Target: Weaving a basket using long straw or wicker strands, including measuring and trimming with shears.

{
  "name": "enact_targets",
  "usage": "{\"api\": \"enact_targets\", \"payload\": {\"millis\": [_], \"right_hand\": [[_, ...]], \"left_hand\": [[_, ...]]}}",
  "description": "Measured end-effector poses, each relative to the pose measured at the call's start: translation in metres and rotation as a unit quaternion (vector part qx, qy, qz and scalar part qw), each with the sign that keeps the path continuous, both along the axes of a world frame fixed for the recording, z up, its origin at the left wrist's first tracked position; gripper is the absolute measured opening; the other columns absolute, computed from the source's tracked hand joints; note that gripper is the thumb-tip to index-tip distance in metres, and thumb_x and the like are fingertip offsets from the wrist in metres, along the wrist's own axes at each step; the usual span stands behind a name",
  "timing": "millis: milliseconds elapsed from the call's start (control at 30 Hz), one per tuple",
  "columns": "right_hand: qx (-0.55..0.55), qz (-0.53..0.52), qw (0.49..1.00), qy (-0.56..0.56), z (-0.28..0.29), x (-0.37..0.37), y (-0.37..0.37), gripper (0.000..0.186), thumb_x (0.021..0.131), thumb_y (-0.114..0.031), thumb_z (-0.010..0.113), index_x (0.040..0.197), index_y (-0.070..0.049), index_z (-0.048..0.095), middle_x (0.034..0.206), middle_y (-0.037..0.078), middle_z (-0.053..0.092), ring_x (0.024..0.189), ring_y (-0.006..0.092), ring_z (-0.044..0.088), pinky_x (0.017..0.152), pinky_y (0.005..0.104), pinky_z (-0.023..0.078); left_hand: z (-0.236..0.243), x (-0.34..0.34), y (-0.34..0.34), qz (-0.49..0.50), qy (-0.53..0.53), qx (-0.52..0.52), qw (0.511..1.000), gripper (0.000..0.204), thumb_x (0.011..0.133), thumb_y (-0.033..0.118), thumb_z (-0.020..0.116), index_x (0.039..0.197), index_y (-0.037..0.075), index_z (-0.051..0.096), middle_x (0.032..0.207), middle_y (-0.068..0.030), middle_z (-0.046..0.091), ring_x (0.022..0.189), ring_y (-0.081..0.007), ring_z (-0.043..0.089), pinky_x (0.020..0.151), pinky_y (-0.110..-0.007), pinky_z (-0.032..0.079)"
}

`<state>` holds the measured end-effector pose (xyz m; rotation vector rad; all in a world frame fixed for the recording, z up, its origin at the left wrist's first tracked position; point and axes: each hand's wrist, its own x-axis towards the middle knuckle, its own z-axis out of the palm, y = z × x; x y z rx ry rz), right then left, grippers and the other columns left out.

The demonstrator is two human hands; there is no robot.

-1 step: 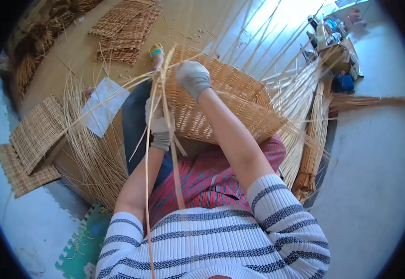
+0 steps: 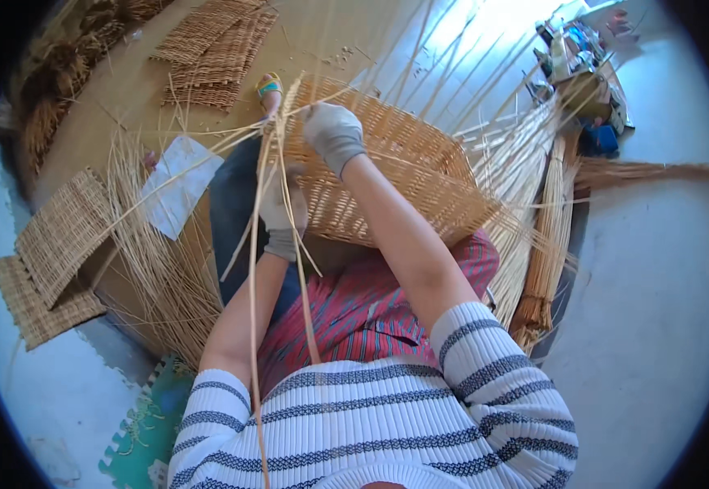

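I see little change beyond a slight leftward drift of the view: the woven basket [image 2: 419,183] remains tilted over the lap, right hand [image 2: 333,133] near its edge, left hand [image 2: 276,209] behind straw strands [image 2: 253,326], both grips too obscured for me to tell.

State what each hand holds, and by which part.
The left hand seems to grip the woven piece by its left edge; the right hand is at its upper left, its exact hold hidden.
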<state>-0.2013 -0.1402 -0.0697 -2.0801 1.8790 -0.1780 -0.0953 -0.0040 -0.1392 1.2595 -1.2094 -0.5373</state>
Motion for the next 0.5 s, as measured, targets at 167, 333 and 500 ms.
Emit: {"api": "enact_targets", "payload": {"millis": [167, 333, 500], "right_hand": [[-0.173, -0.065, 0.887, -0.423, -0.044, -0.057, 0.127, 0.031, 0.103, -0.012, 0.068, 0.132, -0.003, 0.064, 0.098, 0.019, 0.074, 0.089, 0.0267, 0.076, 0.082, 0.0418, 0.061], [-0.253, -0.258, 0.765, -0.533, -0.014, -0.104, 0.103, 0.043, 0.102, -0.007, 0.068, 0.144, -0.008, 0.060, 0.127, 0.017, 0.072, 0.112, 0.0272, 0.072, 0.097, 0.0363, 0.057], [-0.337, -0.058, 0.833, -0.435, 0.012, -0.117, 0.023, 0.071, 0.106, -0.003, 0.058, 0.169, -0.012, 0.027, 0.117, 0.007, 0.066, 0.100, 0.0136, 0.065, 0.097, 0.0369, 0.056]], "left_hand": [[0.050, -0.031, -0.060, -0.093, -0.010, -0.067, 0.993, 0.020, 0.108, 0.023, 0.063, 0.116, 0.007, 0.072, 0.103, -0.0118, 0.074, 0.087, -0.0211, 0.076, 0.072, -0.035, 0.058], [0.058, -0.031, -0.100, -0.305, -0.109, 0.389, 0.862, 0.041, 0.107, 0.044, 0.065, 0.122, 0.006, 0.071, 0.101, -0.0130, 0.079, 0.067, -0.0207, 0.077, 0.071, -0.036, 0.059], [0.045, -0.042, -0.085, -0.161, -0.167, 0.349, 0.908, 0.038, 0.104, 0.043, 0.068, 0.120, 0.008, 0.073, 0.097, -0.0112, 0.079, 0.076, -0.0278, 0.076, 0.076, -0.039, 0.059]]}}
